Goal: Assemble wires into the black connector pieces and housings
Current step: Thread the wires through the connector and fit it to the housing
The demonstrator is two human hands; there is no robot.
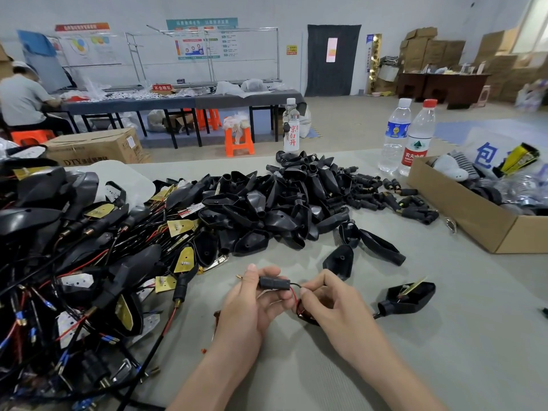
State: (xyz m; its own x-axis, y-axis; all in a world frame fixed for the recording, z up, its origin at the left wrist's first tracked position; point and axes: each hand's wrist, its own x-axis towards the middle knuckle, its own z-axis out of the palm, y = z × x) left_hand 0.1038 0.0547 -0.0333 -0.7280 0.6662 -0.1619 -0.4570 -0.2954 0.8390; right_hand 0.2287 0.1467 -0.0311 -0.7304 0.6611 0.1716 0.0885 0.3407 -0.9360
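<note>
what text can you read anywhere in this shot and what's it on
"DTY": cardboard box
"京白开": lone bottle
"农夫山", then cut off: red-capped bottle
"不合格区": red sign, far table
"包": white sheet
Wall posters, blue-label bottle: too blurred

Factory assembly floor: counter heaped with black housings, wall notice boards (text unreadable), stacked cartons.

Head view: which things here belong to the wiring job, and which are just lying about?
Job: black connector piece in the left hand; wires pinched by the right hand; pile of black housings; loose connectors; wired assemblies; open housing right of that hand.
Lying about: water bottles; cardboard box of odds and ends.
</note>
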